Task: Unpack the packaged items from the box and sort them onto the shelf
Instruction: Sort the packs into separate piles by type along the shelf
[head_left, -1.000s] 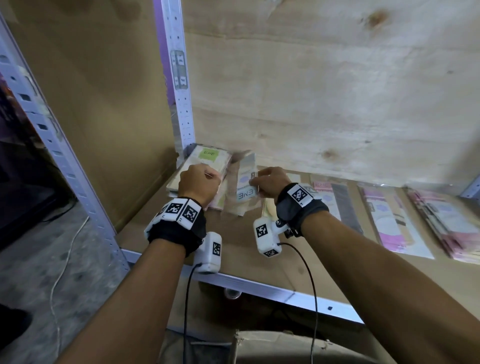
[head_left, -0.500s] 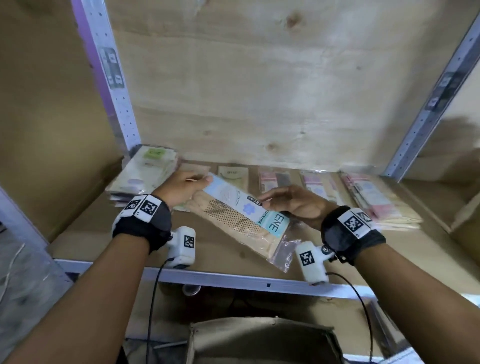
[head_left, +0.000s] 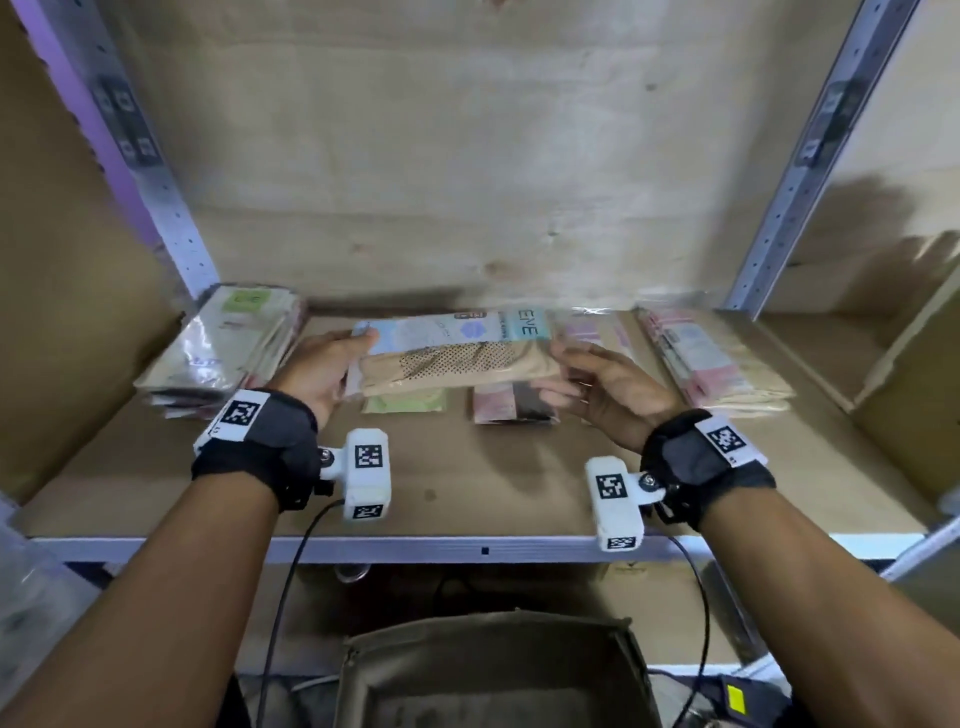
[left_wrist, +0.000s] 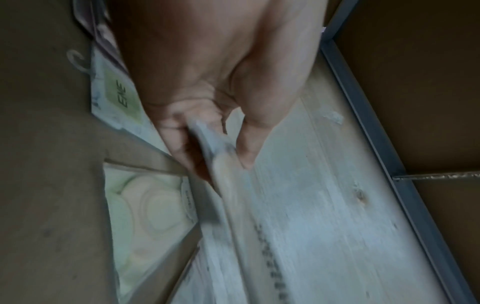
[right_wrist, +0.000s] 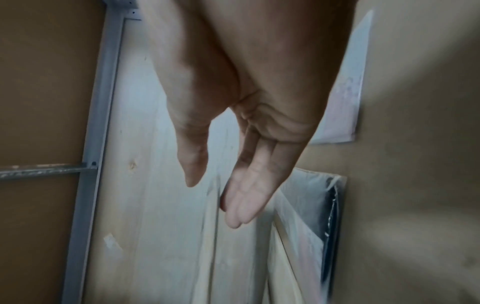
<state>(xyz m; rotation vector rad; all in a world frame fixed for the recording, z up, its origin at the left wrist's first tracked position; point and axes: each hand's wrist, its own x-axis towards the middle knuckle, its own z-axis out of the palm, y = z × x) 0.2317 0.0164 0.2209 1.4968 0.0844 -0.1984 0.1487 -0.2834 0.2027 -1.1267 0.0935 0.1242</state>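
A clear-wrapped package (head_left: 457, 353) with a blue "EVE" label and a beige mesh item hangs level above the shelf board (head_left: 467, 499), near its back. My left hand (head_left: 332, 364) pinches its left end between thumb and fingers; the left wrist view shows this left hand (left_wrist: 215, 156) gripping the blurred package (left_wrist: 226, 195). My right hand (head_left: 597, 384) is at the right end with its fingers straight and thumb apart, touching the package from below. In the right wrist view this right hand (right_wrist: 213, 201) shows nothing pinched.
A stack of green-labelled packages (head_left: 223, 353) lies at the left of the shelf and a pink stack (head_left: 717, 364) at the right. A green packet (head_left: 405, 402) and a pink-black packet (head_left: 514, 408) lie under the held package. An open cardboard box (head_left: 493, 670) stands below the shelf.
The package has swung from a tilt to level and moved toward the back of the shelf. My right hand's fingers have straightened at its right end.
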